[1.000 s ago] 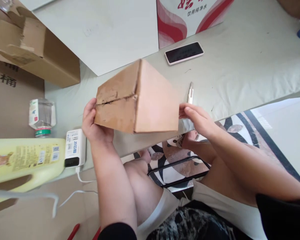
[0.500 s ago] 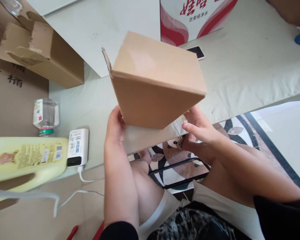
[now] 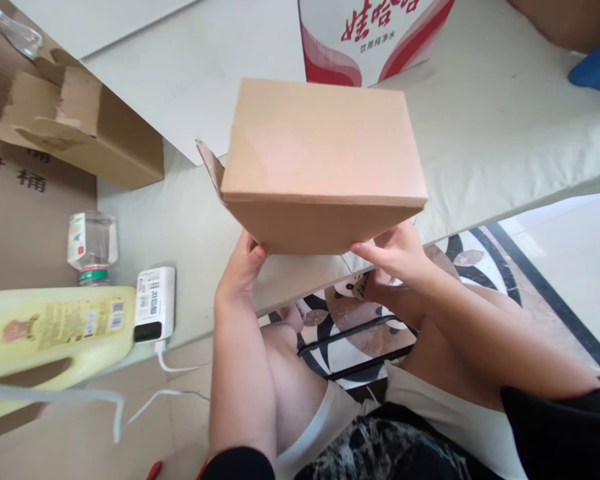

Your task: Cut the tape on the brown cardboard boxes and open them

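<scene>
A plain brown cardboard box (image 3: 320,153) is held up above the near edge of the pale table (image 3: 505,133), its broad closed face turned toward me. My left hand (image 3: 243,267) grips its lower left corner from below. My right hand (image 3: 395,250) holds the lower right edge, fingers under the box. A loose flap sticks out at the box's left side. The box hides the phone and the small metal tool that lay on the table behind it.
An open cardboard carton (image 3: 75,127) lies at the left. A clear water bottle (image 3: 93,243), a white power bank (image 3: 153,303) with its cable and a yellow jug (image 3: 50,333) sit at the near left. A red-and-white printed carton (image 3: 370,33) stands behind.
The box has been turned over in both hands: its seamed end faced me a second ago, now a plain broad face does. It rose and squared up, and both hands shifted beneath it.
</scene>
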The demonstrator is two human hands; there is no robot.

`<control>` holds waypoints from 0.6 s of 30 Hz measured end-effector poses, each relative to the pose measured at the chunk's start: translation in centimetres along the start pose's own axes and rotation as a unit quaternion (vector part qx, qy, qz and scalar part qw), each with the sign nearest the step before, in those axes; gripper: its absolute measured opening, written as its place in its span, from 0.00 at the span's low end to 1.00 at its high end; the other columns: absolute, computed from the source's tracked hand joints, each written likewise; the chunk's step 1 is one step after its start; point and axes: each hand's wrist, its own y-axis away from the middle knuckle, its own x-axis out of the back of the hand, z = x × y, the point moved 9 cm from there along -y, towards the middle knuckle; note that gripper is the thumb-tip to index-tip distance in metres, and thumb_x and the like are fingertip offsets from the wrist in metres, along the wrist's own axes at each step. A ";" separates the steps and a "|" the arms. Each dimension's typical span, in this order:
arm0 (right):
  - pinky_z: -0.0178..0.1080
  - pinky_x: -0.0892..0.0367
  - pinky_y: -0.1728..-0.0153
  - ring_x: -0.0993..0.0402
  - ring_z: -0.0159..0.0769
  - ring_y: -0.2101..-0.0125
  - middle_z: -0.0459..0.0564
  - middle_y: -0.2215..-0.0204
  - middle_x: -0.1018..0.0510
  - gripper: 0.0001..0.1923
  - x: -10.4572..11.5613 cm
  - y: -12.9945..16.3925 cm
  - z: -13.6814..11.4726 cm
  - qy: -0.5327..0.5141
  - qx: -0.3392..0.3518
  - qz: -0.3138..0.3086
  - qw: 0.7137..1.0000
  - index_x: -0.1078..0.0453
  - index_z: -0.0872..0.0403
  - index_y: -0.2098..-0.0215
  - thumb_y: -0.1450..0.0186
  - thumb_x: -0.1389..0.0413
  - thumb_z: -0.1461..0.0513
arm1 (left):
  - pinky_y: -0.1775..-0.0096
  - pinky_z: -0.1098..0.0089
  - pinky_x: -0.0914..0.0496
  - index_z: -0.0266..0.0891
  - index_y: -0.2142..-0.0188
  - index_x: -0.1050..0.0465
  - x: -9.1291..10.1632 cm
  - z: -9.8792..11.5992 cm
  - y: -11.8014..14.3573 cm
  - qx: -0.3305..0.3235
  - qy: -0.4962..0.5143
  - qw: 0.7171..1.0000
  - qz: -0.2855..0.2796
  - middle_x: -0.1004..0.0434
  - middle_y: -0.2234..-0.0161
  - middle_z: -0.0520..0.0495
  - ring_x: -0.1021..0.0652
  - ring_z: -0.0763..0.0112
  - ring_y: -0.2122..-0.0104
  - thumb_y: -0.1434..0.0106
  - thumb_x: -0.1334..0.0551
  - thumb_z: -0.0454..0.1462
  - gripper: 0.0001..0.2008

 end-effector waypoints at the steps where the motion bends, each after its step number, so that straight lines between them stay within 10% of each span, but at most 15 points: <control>1: 0.58 0.31 0.38 0.31 0.52 0.38 0.58 0.40 0.29 0.35 0.0 0.0 -0.1 0.003 0.002 0.002 1.000 0.36 0.49 0.43 0.42 0.33 0.46 | 0.42 0.51 0.28 0.42 0.46 0.26 0.0 -0.2 0.0 0.004 -0.006 1.000 0.001 0.25 0.42 0.36 0.26 0.44 0.40 0.59 0.26 0.63 0.45; 10: 0.57 0.33 0.37 0.29 0.48 0.43 0.56 0.44 0.29 0.39 -1.6 0.8 -1.9 0.063 0.119 -0.055 0.989 0.46 0.47 0.34 0.38 0.37 0.49 | 0.44 0.52 0.26 0.42 0.62 0.19 1.3 -0.2 -0.4 0.009 0.059 0.988 0.141 0.16 0.59 0.45 0.19 0.54 0.53 0.60 0.21 0.52 0.28; 18: 0.65 0.54 0.29 0.37 0.54 0.37 0.54 0.46 0.32 0.42 -2.0 1.6 -4.3 0.206 0.246 -0.046 0.946 0.52 0.43 0.27 0.35 0.42 0.51 | 0.61 0.59 0.21 0.43 0.54 0.22 -0.5 -1.9 -0.8 0.031 0.076 0.995 0.058 0.17 0.57 0.39 0.18 0.49 0.54 0.61 0.36 0.73 0.46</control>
